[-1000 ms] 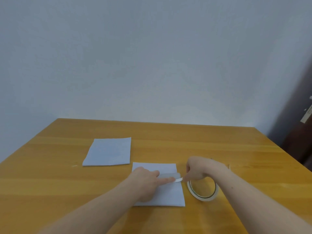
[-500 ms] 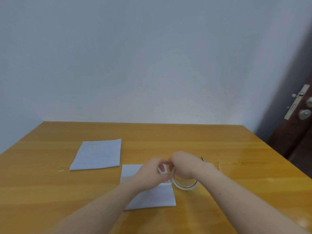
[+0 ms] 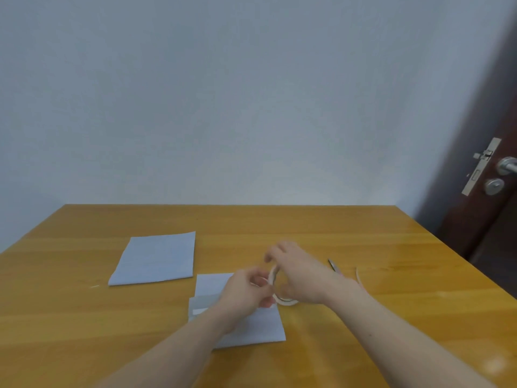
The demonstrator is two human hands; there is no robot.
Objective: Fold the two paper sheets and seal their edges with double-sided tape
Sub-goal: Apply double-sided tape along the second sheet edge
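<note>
Two folded white paper sheets lie on the wooden table (image 3: 335,233). The far sheet (image 3: 155,259) sits to the left by itself. The near sheet (image 3: 249,323) lies under my arms, with a grey strip (image 3: 201,303) across its left part. My right hand (image 3: 299,275) grips the roll of double-sided tape (image 3: 285,301), lifted and tilted above the near sheet's right edge. My left hand (image 3: 246,289) pinches at the tape's loose end right beside the roll. The fingertips are blurred.
Behind my right wrist lie a thin grey tool, perhaps scissors (image 3: 334,266), and a curled strip of tape backing (image 3: 359,277). A dark door with a metal handle (image 3: 503,166) stands at the right. A plain wall backs the table.
My right hand has picked the tape roll up off the table and tilted it. My left hand left the strip on the near sheet and came to the roll. The camera tilted up.
</note>
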